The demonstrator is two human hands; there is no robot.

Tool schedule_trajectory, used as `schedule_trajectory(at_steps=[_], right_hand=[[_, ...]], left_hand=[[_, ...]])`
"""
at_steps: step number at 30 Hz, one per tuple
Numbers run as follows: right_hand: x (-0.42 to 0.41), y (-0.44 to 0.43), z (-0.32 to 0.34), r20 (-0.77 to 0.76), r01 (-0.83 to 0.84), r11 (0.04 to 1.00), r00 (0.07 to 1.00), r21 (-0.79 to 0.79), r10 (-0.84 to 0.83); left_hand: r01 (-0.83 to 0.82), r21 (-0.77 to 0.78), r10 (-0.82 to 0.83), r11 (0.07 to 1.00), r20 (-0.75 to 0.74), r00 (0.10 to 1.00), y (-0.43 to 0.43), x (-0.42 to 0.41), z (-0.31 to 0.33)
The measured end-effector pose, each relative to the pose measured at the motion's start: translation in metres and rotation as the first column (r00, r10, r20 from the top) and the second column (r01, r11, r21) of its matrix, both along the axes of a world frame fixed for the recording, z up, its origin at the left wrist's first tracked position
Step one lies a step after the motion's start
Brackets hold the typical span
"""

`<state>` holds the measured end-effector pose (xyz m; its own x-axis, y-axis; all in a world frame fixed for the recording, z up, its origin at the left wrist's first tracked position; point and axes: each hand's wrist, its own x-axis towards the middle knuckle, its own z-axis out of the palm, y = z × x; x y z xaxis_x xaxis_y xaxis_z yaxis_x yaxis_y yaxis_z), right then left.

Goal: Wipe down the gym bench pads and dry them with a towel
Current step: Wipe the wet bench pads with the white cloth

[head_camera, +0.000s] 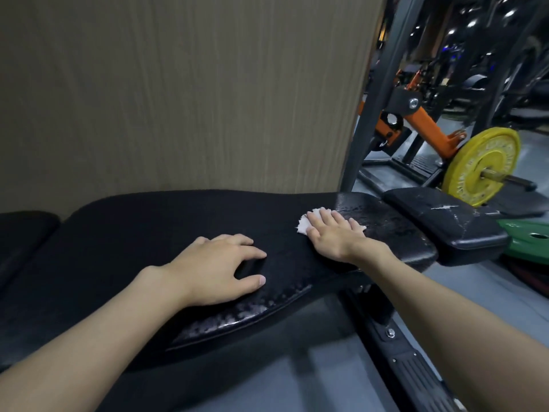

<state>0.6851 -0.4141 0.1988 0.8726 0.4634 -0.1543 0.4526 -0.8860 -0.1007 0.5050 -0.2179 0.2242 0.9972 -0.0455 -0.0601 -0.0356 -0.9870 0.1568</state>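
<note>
Your right hand (332,236) presses the cloth (303,226) flat-fingered on the bench pad (133,233), right end; left hand (217,269) rests loose, empty. Cloth looks limp, likely bunches: keep your palm on it.

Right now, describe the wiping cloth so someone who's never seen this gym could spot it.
Find the long black padded gym bench before the tan wood-grain wall. Toward the yellow weight plate, the right hand presses flat on a small crumpled white cloth. It is the only white fabric there; the left hand rests bare.
</note>
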Motion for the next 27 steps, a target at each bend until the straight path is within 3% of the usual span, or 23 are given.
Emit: schedule_trajectory(at_steps=[8, 17, 27], right_hand=[[-0.08, 0.141, 0.001, -0.03, -0.132, 0.991, 0.991, -0.016, 0.132], [-0.152, 0.276, 0.002, -0.041, -0.324, 0.946, 0.945, -0.007, 0.324], [-0.208, 0.329, 0.004, -0.054, -0.65, 0.759, 0.758, 0.007, 0.65]], left_hand=[[0.003, 0.002, -0.003, 1.0, 0.042, 0.999, 0.086, -0.074, -0.002], [-0.11, -0.004, 0.109, 0.994, 0.146, 0.983, 0.163, -0.162, -0.015], [-0.287, -0.07, 0.294, 0.956, 0.307, 0.905, 0.156, -0.22, -0.032]])
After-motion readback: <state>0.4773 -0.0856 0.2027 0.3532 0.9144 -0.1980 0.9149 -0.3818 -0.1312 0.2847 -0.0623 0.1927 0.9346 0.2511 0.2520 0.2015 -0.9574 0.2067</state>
